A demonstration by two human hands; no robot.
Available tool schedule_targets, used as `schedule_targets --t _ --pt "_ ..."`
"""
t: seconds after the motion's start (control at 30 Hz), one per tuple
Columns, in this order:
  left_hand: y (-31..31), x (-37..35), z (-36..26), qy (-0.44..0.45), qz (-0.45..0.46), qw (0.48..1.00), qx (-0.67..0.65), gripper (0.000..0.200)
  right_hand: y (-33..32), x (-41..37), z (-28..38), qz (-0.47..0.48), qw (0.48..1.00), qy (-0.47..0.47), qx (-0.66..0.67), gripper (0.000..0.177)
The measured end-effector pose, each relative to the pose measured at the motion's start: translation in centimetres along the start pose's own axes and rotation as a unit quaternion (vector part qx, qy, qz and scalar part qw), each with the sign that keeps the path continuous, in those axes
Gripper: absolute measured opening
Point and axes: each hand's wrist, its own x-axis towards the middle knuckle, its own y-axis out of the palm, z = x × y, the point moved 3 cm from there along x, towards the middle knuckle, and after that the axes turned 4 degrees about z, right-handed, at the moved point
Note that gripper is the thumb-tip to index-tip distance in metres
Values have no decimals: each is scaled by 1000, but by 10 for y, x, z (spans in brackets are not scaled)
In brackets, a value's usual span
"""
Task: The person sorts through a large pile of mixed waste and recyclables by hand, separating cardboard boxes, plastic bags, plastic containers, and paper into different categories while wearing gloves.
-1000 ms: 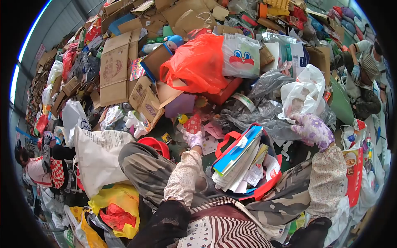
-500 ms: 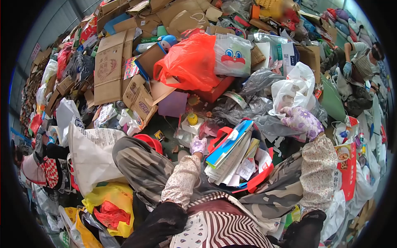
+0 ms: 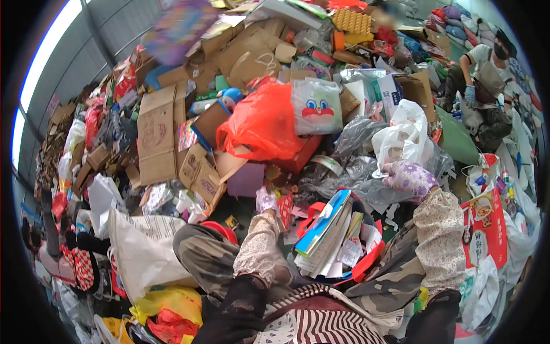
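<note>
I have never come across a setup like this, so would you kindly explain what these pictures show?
Gladly. There is no machine here, only a seated person at work. One camera, worn on that person's head, looks forward and down; its picture is round and bends near the edges. The left hand is beside a red packet; I cannot tell whether it holds anything. The right hand is at the lower edge of a white bag, but its grip is unclear. Both are gloved. Between the legs is a tote full of papers. Beyond lies a heap with cardboard and a red bag. Another person is at the upper right.
</note>
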Motion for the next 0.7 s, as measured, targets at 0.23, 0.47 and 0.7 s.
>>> schedule_targets --t 0.23,0.47,0.7 --pt "38 34 8 -8 168 981 96 53 -1 -4 6 -39 996 -62 52 35" --pt "30 23 -10 27 242 959 143 57 6 10 16 -7 999 -48 17 32" --pt "108 69 73 13 327 924 199 56 6 12 24 18 998 -56 -14 32"
